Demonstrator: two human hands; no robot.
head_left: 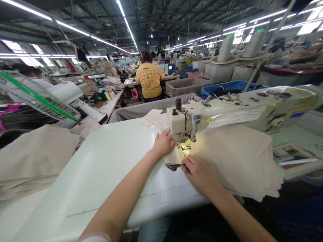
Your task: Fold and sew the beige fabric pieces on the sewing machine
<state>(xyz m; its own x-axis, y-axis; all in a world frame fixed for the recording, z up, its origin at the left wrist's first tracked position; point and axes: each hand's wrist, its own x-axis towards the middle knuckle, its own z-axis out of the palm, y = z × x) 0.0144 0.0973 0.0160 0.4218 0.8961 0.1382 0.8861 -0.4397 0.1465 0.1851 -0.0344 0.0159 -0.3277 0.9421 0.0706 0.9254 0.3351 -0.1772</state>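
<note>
The sewing machine head (179,122) stands over the table, its lamp lighting the presser foot (186,147). Flat on a small beige fabric piece (173,157) rests my left hand (163,144), just left of the foot, fingers stretched forward. In front of the foot, my right hand (195,172) has its fingers curled at the fabric's near edge. They close around a dark glossy tool (173,167) that pokes out to the left; its kind is not clear. Beside my right hand, a stack of beige fabric pieces (234,154) lies under the machine arm.
Loose beige pieces (155,118) lie behind the machine head. Another beige fabric pile (32,154) sits at the left. Past the pale table (106,161) are a grey cloth bin (126,112), a blue crate (205,91) and a seated person in yellow (150,79). Thread cones (225,48) stand at right.
</note>
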